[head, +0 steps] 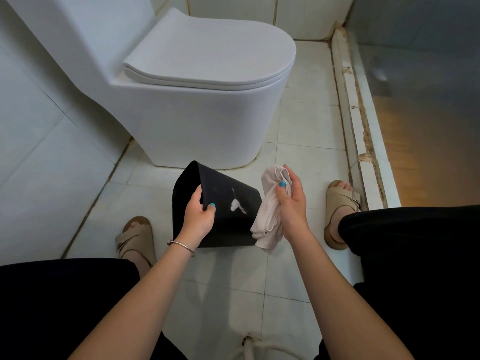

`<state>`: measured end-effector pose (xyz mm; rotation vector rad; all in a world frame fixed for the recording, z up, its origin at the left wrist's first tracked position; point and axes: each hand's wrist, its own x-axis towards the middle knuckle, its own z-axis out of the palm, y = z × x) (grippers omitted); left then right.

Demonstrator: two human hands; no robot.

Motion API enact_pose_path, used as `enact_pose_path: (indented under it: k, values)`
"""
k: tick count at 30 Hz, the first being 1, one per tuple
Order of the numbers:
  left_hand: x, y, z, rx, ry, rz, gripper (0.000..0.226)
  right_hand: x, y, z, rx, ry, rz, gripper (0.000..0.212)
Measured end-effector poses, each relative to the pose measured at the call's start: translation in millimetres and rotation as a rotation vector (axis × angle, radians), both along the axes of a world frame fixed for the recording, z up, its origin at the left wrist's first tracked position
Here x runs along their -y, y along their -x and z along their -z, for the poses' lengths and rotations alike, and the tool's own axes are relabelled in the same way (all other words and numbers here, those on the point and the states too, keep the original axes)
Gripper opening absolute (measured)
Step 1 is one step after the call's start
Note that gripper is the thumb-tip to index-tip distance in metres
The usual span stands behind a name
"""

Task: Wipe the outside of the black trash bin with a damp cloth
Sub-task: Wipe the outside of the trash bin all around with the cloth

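The left hand (198,219) is gripping the tilted black bin (228,203), exposing its smudged side; the right hand's (291,201) fingers (281,189) are clutching the cloth (270,214) just beside it.

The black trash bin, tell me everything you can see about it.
The black trash bin is smooth, matte, plastic-looking, with rounded corners. It is tipped on its side between the person's feet, in front of the toilet. The left hand grips its rim; the cloth in the right hand meets its right edge. A white smear marks the upturned side.
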<state>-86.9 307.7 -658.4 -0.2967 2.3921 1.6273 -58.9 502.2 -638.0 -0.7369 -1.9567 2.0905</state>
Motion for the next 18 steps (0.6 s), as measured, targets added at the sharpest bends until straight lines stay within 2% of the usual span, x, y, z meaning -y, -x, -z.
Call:
enact_pose_path:
  k: [11, 18]
  values:
    - [7.3, -7.4, 0.5, 0.043, -0.054, 0.028, 0.063, 2.6, -3.8, 0.7, 0.022, -0.023, -0.004, 0.037]
    - [4.1, -3.6, 2.0, 0.019, 0.05, 0.127, 0.069, -4.1, -5.7, 0.7, 0.016, -0.026, 0.019, 0.04]
